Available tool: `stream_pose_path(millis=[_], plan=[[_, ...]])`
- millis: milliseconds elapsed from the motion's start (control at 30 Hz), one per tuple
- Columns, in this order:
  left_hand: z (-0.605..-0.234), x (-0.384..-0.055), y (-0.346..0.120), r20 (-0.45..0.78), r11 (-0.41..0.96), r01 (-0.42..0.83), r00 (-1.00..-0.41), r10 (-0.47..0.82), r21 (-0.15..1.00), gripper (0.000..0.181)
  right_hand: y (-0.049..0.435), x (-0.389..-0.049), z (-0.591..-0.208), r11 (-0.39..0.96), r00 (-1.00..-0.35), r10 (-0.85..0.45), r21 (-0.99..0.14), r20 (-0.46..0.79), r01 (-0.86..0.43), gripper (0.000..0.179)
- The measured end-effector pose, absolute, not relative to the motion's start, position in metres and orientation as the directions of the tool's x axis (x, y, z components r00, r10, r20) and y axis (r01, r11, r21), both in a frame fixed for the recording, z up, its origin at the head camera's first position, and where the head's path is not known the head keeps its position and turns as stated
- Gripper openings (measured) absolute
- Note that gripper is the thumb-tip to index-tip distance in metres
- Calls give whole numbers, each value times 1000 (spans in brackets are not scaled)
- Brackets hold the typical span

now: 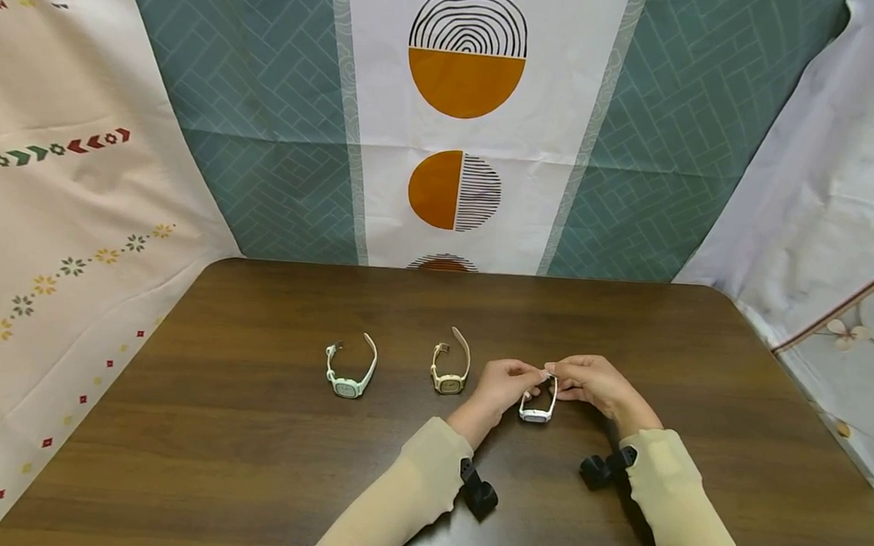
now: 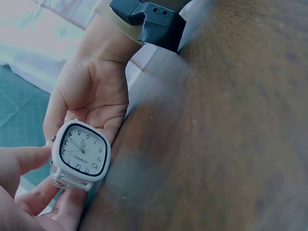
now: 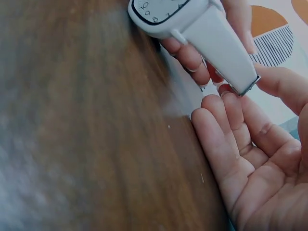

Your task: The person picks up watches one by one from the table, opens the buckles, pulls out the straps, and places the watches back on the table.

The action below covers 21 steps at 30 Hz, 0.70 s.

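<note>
A white wristwatch (image 1: 536,416) with a squarish face is between the two hands, its strap ends raised and its face toward the person. My left hand (image 1: 503,387) pinches one end of the strap near the top. From the other side, my right hand (image 1: 599,383) pinches the strap at its metal buckle (image 3: 250,86), thumb against the buckle end. In the left wrist view the watch dial (image 2: 83,150) shows numerals and hands, upside down. The left fingertips lie partly hidden behind the strap in the right wrist view.
To the left on the brown wooden table (image 1: 245,462) lie a cream-gold watch (image 1: 448,384) and a pale mint watch (image 1: 347,389), both with straps unfastened. Black wrist cameras (image 1: 478,493) are strapped over both sleeves. Patterned cloths (image 1: 280,130) hang behind and beside the table.
</note>
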State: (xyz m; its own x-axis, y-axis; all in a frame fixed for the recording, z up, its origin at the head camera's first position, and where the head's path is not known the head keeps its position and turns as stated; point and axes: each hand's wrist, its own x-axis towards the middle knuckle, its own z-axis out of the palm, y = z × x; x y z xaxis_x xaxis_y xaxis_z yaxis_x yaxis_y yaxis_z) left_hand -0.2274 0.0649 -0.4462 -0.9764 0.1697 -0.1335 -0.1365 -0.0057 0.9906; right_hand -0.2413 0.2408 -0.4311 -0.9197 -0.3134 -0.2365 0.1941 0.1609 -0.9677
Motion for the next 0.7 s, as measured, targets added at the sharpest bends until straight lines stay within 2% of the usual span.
stream_pose_path(millis=[67,267,500,700], plan=[[-446,-228,64,-129,18,-128,-973,189,992,19,239,-242,-431,174,-921,-309,-966,-236,189,13],[-447,-230,62,-140,-21,-146,-973,182,989,17,236,-244,-433,191,-926,-300,-965,-231,179,14],[-443,-227,66,-132,-18,-136,-980,146,991,11,237,-245,-436,228,-923,-319,-963,-215,145,33],[-441,-225,68,-144,-41,-151,-981,133,988,9,237,-242,-434,177,-924,-291,-963,-250,204,17]])
